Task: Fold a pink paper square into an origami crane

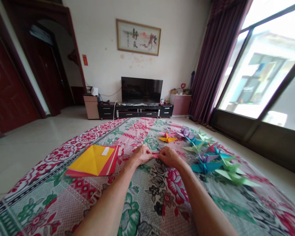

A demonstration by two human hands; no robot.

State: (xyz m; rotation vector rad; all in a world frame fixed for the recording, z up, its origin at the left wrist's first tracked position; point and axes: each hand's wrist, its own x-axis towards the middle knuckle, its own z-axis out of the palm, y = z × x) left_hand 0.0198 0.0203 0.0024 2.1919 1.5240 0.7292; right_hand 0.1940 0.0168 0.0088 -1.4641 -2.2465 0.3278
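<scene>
Between my two hands, over the middle of the table, is a small folded piece of red-pink paper [155, 155]. My left hand [142, 154] pinches its left end with closed fingers. At its right end the fingers of my right hand [169, 156] are closed on it too. Most of the paper is hidden by the fingers, so its exact folded shape cannot be made out. Just beyond my right hand stands a yellow-orange paper crane [167, 139].
A stack of square coloured paper [93, 160], yellow on top, lies left of my hands. Several blue, green and purple paper cranes [206, 165] crowd the right side. A patterned tablecloth [137, 196] covers the round table. A television [142, 90] stands against the far wall.
</scene>
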